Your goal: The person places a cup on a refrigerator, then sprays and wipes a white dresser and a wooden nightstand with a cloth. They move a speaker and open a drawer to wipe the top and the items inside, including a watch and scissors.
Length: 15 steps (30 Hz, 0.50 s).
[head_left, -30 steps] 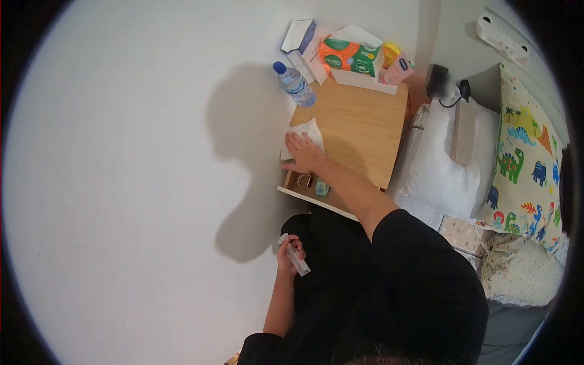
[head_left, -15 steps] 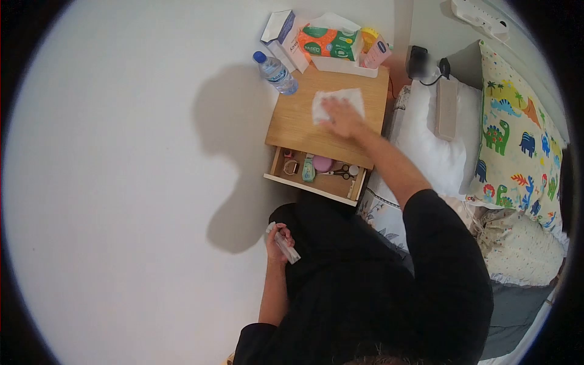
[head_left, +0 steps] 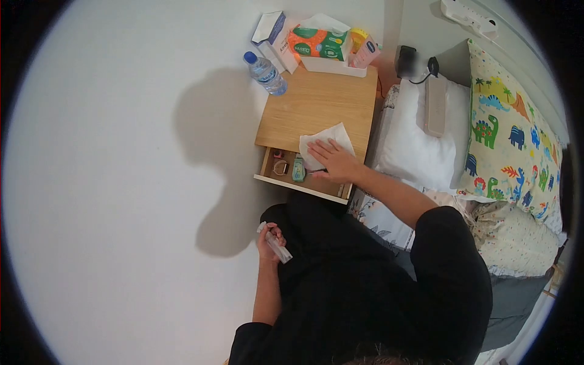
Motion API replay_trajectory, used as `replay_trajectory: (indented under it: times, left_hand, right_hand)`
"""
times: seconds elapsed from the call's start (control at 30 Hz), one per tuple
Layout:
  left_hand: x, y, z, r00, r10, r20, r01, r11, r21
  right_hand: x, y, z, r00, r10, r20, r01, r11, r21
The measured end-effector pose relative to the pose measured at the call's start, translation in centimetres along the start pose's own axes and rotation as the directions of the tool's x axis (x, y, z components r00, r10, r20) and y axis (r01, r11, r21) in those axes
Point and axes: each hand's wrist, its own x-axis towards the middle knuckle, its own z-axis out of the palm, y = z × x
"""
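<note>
My right hand [head_left: 333, 161] lies flat with fingers spread on a white tissue [head_left: 336, 135], pressing it at the front edge of the wooden bedside table top [head_left: 304, 112]. Part of the tissue and hand hang over the pulled-out drawer [head_left: 302, 187]. Inside the drawer I see a green-and-white packet [head_left: 298, 170] and a pale looped band [head_left: 280, 167]; the drawer's right side is partly hidden by my hand. My left hand [head_left: 269, 243], down by my thigh, has its fingers wrapped round a small clear spray bottle [head_left: 278, 248].
On the table's left stands a water bottle [head_left: 266, 74]. Along its back are a white box [head_left: 275, 41], a tissue pack [head_left: 319, 44] in a white holder [head_left: 333, 66] and a pink package [head_left: 365, 52]. A bed with pillows [head_left: 420, 137] borders the right side; a wall [head_left: 121, 152] lies left.
My right hand has slid the tissue toward me, from the middle of the table top to its front edge. My left hand still grips the spray bottle.
</note>
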Motion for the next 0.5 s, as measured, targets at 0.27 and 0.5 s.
replay_trajectory:
  times: [0.27, 0.5]
  left_hand:
    - [0.0, -0.4, -1.3, 1.0, 0.012, 0.023, -0.01, 0.997, -0.075]
    - [0.0, -0.2, -0.7, 0.999, 0.025, 0.039, -0.022, 0.997, -0.07]
  right_hand:
    - [3.3, 14.3, -6.6, 0.883, 0.468, -0.019, -0.468, 0.878, -0.102]
    - [1.8, 7.8, -3.3, 0.898, 0.429, -0.099, -0.44, 0.883, -0.163]
